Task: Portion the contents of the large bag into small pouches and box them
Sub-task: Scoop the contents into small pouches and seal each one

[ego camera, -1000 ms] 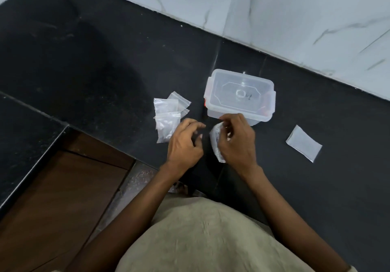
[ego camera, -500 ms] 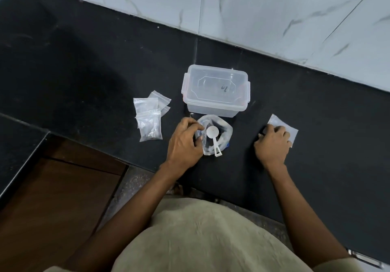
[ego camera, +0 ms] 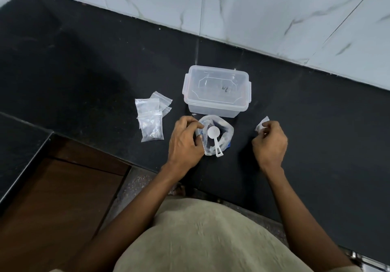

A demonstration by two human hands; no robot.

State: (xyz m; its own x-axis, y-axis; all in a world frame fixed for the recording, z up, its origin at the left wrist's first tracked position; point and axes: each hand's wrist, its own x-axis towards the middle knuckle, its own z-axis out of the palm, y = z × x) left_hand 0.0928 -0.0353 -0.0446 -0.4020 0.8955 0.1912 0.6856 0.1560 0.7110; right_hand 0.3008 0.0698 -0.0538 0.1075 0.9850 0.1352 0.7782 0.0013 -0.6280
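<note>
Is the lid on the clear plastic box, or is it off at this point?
On. The lid sits flat across the clear plastic box, with side latches down against its walls; whether they are fully clipped cannot be told.

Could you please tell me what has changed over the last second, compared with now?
The right hand left the large bag, reached right to the empty pouch lying flat on the counter, and now pinches it, lifted. That uncovered the white scoop in the bag's mouth. The left hand still holds the bag's rim; the pouch pile and the lidded box have not moved.
</note>
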